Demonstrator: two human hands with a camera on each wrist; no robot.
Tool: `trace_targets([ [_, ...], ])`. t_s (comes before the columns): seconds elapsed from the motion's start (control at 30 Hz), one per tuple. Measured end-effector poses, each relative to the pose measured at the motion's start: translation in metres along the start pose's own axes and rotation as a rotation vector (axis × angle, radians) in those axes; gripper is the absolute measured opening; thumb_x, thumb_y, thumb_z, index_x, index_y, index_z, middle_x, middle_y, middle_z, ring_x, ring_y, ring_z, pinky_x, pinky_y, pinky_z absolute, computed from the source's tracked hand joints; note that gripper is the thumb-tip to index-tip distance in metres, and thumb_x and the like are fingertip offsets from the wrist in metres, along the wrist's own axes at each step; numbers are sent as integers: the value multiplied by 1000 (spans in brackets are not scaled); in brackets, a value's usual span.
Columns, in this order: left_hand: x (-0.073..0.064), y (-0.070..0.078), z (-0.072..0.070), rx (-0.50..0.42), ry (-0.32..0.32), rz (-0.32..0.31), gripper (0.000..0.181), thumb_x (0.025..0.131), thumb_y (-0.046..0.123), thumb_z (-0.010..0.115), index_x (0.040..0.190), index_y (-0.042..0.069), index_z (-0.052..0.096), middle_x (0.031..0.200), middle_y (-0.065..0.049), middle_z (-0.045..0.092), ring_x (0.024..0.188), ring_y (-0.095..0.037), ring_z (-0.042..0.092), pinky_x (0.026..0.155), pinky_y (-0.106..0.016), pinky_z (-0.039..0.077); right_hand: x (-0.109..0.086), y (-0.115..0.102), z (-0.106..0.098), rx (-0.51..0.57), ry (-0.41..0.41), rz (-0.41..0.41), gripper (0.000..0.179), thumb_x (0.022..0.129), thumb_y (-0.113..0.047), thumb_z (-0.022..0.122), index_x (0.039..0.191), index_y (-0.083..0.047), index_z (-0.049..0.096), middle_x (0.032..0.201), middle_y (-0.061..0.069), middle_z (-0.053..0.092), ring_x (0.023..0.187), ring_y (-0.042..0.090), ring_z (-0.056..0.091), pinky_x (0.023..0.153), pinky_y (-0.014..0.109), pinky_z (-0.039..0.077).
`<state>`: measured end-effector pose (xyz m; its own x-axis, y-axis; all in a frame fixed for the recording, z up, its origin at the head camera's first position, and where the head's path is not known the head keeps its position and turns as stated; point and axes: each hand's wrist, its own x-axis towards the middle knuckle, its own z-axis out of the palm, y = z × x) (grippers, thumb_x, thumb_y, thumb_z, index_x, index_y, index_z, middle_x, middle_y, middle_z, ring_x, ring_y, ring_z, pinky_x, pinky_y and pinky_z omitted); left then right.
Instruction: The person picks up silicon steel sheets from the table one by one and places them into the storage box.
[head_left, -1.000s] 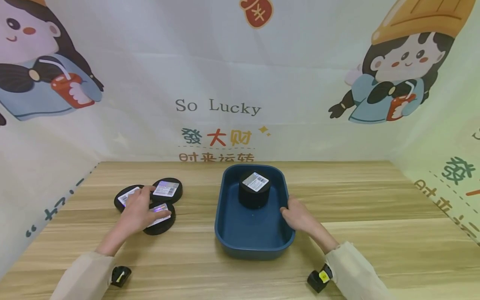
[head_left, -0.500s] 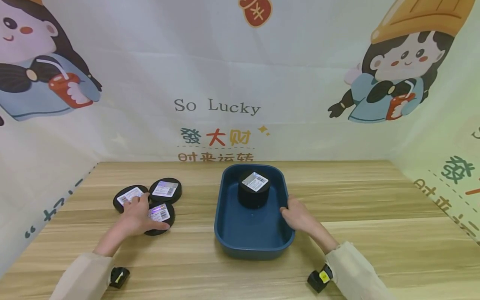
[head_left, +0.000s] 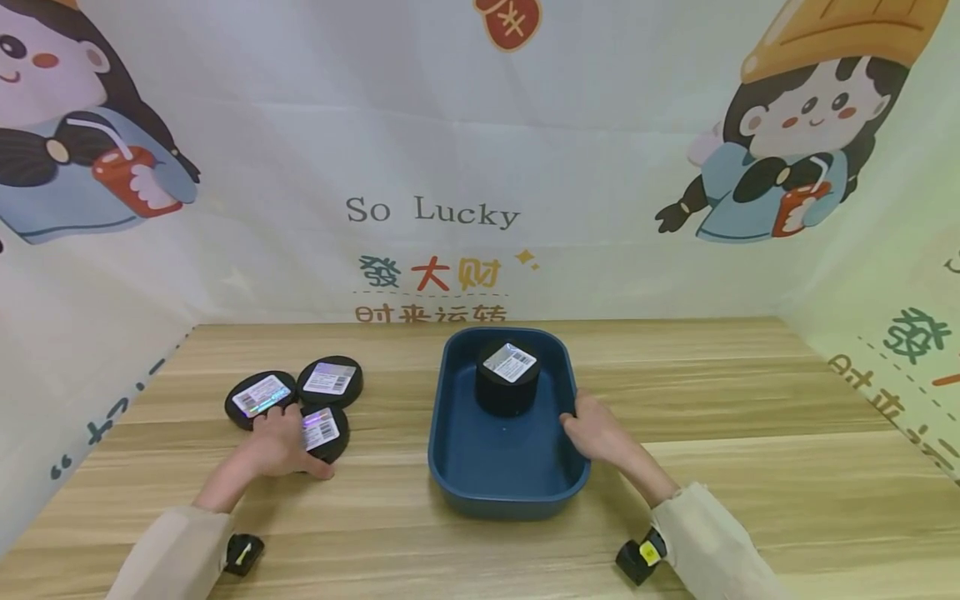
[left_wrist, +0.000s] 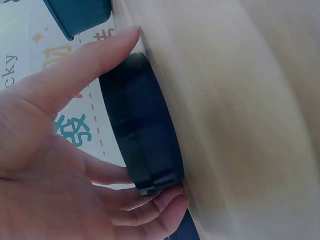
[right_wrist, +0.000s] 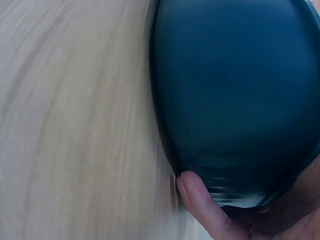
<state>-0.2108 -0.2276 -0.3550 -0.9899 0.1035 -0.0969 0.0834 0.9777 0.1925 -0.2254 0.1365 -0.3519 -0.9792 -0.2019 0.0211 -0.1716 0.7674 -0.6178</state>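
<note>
On the left of the table lie three flat round black containers with shiny white labels. My left hand [head_left: 277, 442] spans the nearest black container [head_left: 327, 435]; its fingers curl at one edge and the thumb lies along the near side. In the left wrist view that container [left_wrist: 142, 125] stands between thumb and fingers, close by the tabletop. My right hand [head_left: 596, 429] grips the right rim of a deep blue rectangular tray [head_left: 442, 467], thumb over the rim. Inside the tray, towards the back, sits a taller black round stack [head_left: 507, 392] with a label on top.
The left container [head_left: 261, 398] and the back container [head_left: 330, 380] lie close against the held one. A printed white cloth [head_left: 637, 283] hangs behind the wooden table [head_left: 675, 367] and at both sides. Bare wood lies between the containers and the tray.
My left hand has moved back from above the group of containers towards the person, its fingers now around the nearest container. The right hand and tray have stayed put.
</note>
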Motion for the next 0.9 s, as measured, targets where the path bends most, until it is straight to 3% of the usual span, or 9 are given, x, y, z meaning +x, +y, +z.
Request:
trace_targets([
  [0.53,2,-10,-2,-38,6,95,92,51,32,80,111,-22,37,96,-36,47,90,-51,47,78,-55,40,1,2,0,4,6,3,32,84,-2,43,108,18,43,103,32,53,92,36,53,78,44,44],
  [0.9,1,-7,1,-65,38,86,82,48,25,79,103,-20,37,87,-28,46,82,-42,48,73,-51,42,1,4,2,25,9,5,33,84,-2,43,110,18,42,106,32,52,92,34,53,78,44,45],
])
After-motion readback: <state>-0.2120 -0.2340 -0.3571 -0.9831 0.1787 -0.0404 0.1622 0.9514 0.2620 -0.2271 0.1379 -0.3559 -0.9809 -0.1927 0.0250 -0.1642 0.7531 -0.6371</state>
